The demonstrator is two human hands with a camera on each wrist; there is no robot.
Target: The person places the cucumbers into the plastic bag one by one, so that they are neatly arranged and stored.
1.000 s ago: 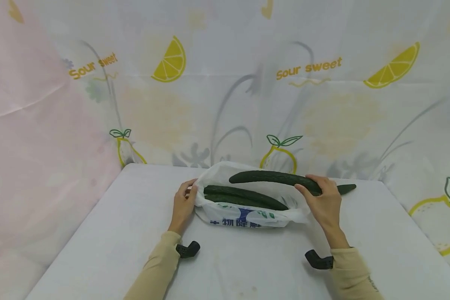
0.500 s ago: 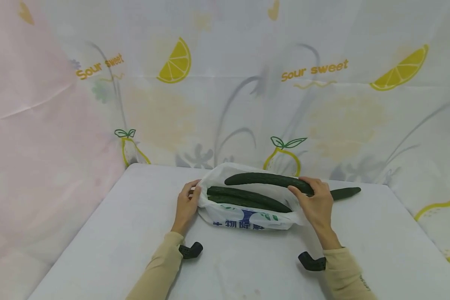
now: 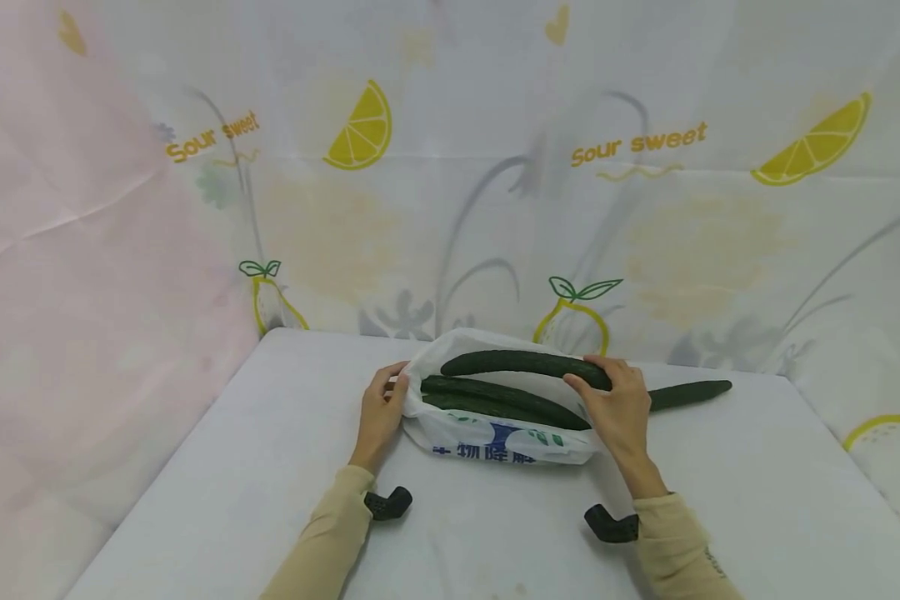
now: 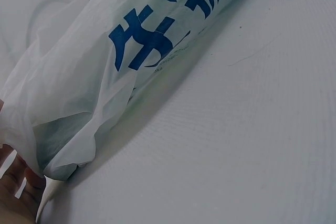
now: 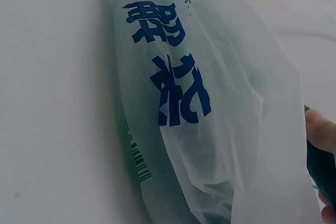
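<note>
A white plastic bag (image 3: 450, 437) with blue print lies on its side, its mouth gaping upward. Two cucumbers (image 3: 495, 398) rest inside it, side by side. My left hand (image 3: 380, 412) pinches the bag's left edge between thumb and fingers; the left wrist view catches these fingers (image 4: 31, 184) at the gathered plastic. My right hand (image 3: 621, 412) grips the right end of another cucumber (image 3: 513, 362), held over the bag's opening along its far side. In the right wrist view the bag hides most of that hand.
One more cucumber (image 3: 693, 393) lies on the white table (image 3: 750, 467) to the right, partly behind my right hand. A fabric backdrop (image 3: 450, 208) with lemon prints rises at the table's far edge. Black camera mounts (image 3: 390, 503) stick out from both wrists.
My right hand has carried the held cucumber leftward, farther over the bag's opening. More of the cucumber on the table now shows. The left hand keeps its hold, and the head view has shifted slightly.
</note>
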